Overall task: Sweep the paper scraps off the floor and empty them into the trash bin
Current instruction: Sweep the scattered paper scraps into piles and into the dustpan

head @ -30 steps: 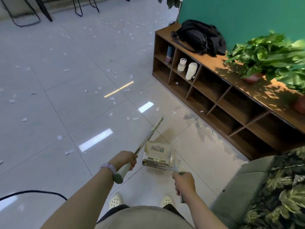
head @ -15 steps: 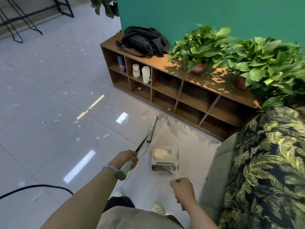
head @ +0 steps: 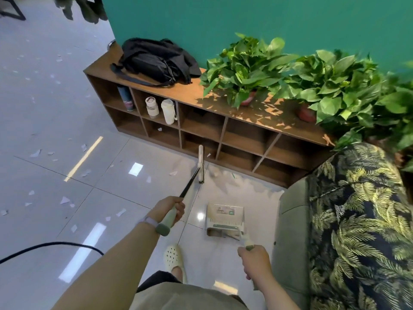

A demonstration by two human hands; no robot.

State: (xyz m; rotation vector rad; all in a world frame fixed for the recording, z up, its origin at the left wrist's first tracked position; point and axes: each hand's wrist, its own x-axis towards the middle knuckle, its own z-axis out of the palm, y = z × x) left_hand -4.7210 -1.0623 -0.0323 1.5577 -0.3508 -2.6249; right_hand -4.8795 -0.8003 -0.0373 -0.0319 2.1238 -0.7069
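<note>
— Barely getting going: sweeping with the broom at the far end by the shelf, left hand curling tight round its handle, right hand gripping the dustpan handle, pan sitting near on the floor.

— And the paper scraps?

— Lying all over the left floor, a few beside the broom head. Not seeing any trash bin; not making out what is inside the dustpan.

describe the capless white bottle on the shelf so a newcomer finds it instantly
Find the long brown wooden cubby shelf against the teal wall. In its second upper compartment from the left stand two bottles; the plain white cylindrical bottle is the right, taller one, without its neighbour's dark-ringed cap.
</note>
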